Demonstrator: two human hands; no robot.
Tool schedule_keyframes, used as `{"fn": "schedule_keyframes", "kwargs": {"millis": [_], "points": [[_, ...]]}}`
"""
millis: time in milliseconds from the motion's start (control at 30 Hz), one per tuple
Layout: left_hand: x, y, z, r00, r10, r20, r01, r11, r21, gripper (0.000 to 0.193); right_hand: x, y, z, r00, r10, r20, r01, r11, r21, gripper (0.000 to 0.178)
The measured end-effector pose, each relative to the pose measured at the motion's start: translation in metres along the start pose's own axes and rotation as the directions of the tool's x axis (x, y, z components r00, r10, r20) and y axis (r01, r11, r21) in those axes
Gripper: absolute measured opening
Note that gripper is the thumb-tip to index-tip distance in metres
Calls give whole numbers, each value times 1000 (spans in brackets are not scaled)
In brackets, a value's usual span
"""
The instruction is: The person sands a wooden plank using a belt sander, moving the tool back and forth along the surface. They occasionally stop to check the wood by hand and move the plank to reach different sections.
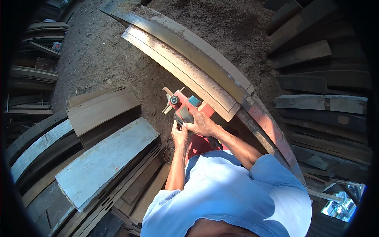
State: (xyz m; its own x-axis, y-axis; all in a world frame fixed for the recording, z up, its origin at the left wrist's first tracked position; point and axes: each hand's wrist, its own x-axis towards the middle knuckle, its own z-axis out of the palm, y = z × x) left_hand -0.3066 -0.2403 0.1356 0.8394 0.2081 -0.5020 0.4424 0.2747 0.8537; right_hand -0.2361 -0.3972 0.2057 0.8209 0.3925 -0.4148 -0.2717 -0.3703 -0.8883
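Note:
A red electric planer with a black round knob is held in front of my body, beside the near end of a pale wooden board. My right hand is closed around its dark rear part. Just left of it, my left hand has its fingers closed on the same dark part, close to my right thumb. Both palms are hidden. The board lies along a long, worn bench beam that slants from upper left to lower right, with wood shavings on top.
At left, a pale-topped plank and a brown panel lie on stacked timber. More planks are piled along the right side. Shavings cover the ground. A dark cable hangs near my left forearm.

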Motion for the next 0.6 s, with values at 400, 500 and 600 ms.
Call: {"fn": "schedule_keyframes", "kwargs": {"millis": [400,500,600], "points": [[-65,-96,57,973,224,-63,-192,926,325,57,-103,41,-57,998,-56,35,55,998,13,58],[-100,-86,98,971,234,-59,-172,843,510,50,-124,94,-69,989,-111,-95,97,985,-143,54],[-126,-97,118,981,194,-29,-154,850,504,52,-157,111,-83,995,-79,-64,71,991,-114,53]]}}
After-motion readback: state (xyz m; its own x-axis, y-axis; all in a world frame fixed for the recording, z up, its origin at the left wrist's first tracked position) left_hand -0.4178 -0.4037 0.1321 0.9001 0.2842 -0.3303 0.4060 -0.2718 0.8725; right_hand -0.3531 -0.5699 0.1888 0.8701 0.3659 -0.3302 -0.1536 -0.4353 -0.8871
